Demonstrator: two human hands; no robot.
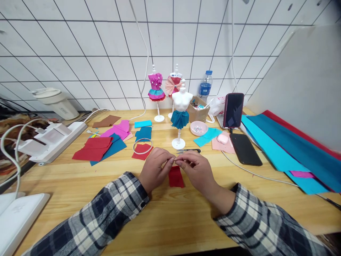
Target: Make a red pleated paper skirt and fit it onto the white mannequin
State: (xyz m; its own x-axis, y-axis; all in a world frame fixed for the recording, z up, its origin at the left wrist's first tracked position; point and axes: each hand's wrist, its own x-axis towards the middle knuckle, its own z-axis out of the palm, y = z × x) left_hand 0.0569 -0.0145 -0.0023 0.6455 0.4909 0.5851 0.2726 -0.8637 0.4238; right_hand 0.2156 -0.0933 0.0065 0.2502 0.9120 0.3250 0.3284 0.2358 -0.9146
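My left hand (157, 168) and my right hand (195, 170) meet over the middle of the table, thumb and forefinger of each pinched together. Whatever lies between the fingertips is too small to make out. Just below them is a small red crepe-paper piece (176, 177); I cannot tell if the fingers touch it. Behind the hands lie small scissors (189, 150) with dark handles. A white dress-form mannequin (182, 100) wearing a teal skirt (180, 119) stands upright beyond them. Left of it, a pale ring (143, 152) rests on a red paper piece (141, 155).
Two dressed mannequins (156, 85) stand by the tiled wall, near a cardboard box (199, 113) and a water bottle (205, 85). A pink bowl (199, 132) holds small beads. Phones (245, 149) and long paper sheets (287, 149) lie right; a power strip (57, 142) sits left.
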